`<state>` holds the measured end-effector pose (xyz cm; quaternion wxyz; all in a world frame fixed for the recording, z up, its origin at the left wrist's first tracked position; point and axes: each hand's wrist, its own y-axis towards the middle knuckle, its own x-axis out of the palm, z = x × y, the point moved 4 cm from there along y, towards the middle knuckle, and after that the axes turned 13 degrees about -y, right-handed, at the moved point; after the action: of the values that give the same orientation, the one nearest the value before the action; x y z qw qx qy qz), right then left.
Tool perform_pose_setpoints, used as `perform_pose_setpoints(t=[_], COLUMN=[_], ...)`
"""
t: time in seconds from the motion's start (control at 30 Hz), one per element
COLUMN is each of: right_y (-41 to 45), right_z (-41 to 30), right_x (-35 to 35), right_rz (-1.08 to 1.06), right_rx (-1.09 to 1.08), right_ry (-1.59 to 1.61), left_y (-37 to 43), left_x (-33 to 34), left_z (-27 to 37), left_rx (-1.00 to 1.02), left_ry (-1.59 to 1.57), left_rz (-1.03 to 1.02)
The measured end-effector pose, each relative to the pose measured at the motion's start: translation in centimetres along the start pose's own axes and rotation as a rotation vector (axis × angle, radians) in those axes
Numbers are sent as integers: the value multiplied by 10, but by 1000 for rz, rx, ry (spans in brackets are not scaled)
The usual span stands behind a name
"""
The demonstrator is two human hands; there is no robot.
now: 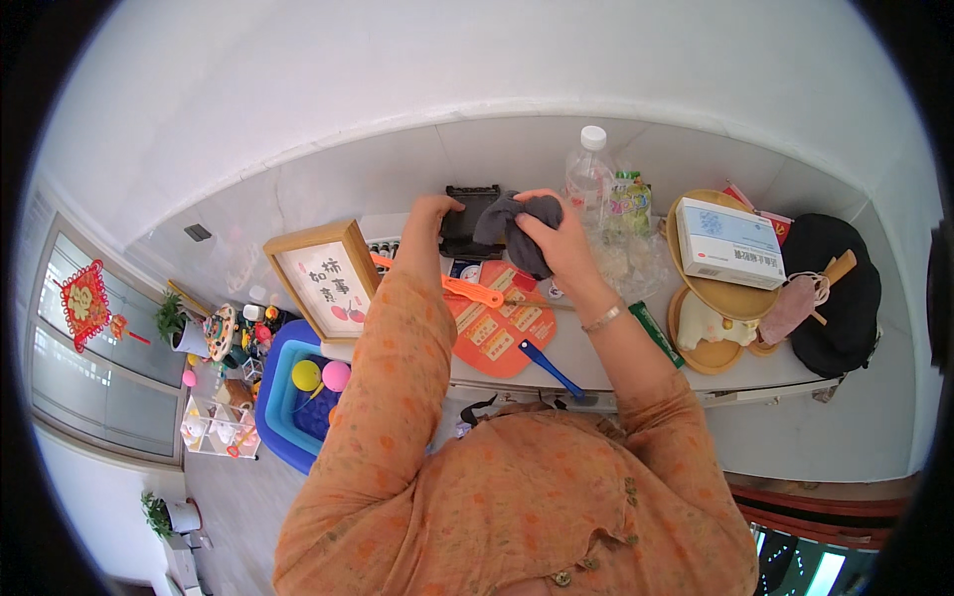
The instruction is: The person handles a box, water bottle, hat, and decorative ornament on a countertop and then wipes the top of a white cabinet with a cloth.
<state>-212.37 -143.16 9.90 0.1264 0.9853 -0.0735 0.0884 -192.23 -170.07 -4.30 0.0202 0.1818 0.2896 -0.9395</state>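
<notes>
My left hand (pixel 441 208) is at the left edge of a black tray-like stand (pixel 472 216), its thumb over the rim; the other fingers are hidden behind it. In my right hand (pixel 552 228) is a bunched dark grey cloth (pixel 522 229), held beside the stand's right side. Below lie an orange printed hand fan (pixel 501 328), an orange plastic-handled tool (pixel 472 290) and a blue-handled tool (pixel 550 368). A framed picture (pixel 326 281) with writing stands left of my left forearm.
On the cabinet top (pixel 596 365), right of my right hand, are a clear plastic bottle (pixel 590 175), plastic packaging (pixel 630 257), a green box (pixel 656 334), wooden trays (pixel 719 294) holding a white carton (pixel 730 242), and a black cap (pixel 831 294). A blue inflatable pool (pixel 277 402) is on the floor, lower left.
</notes>
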Motion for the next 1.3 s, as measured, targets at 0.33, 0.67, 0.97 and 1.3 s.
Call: perform_pose_setpoints(t=[0.33, 0.67, 0.97, 1.3], right_y=[58, 54, 92, 112], right_z=[103, 96, 99, 149], right_x=[7, 21, 24, 126], right_rz=[313, 344, 425, -241], right_rx=[159, 203, 15, -154], right_ry=[-219, 110, -517, -1416], left_y=[-87, -66, -241, -267], left_x=[28, -8, -29, -36], left_z=[24, 18, 113, 118], left_rx=[36, 348, 1030, 1166], left_ry=[181, -282, 73, 562], left_rz=[-228, -155, 297, 571])
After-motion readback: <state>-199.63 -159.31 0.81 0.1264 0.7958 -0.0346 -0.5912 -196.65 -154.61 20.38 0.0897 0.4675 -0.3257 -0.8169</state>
